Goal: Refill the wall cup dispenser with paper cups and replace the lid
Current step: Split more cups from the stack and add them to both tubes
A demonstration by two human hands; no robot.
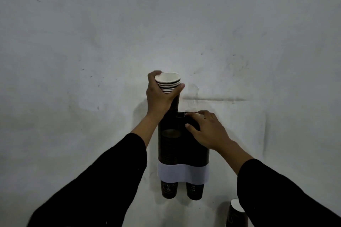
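Observation:
A dark two-tube cup dispenser [167, 150] with a white band [182, 173] hangs on the wall; a dark cup [168, 189] pokes out under each tube. My left hand [158, 96] grips a stack of nested paper cups [168, 83], white inside and dark outside, held above the dispenser's top. The stack's lower end reaches down toward the top of the dispenser. My right hand [206, 131] rests on the dispenser's right top, thumb and fingers around its rim. The left tube's opening [171, 133] shows cups inside. I see no lid.
The wall [92, 42] behind is plain, pale and scuffed. At the bottom right another stack of dark cups [236, 212] stands partly hidden by my right sleeve. Black sleeves cover both forearms.

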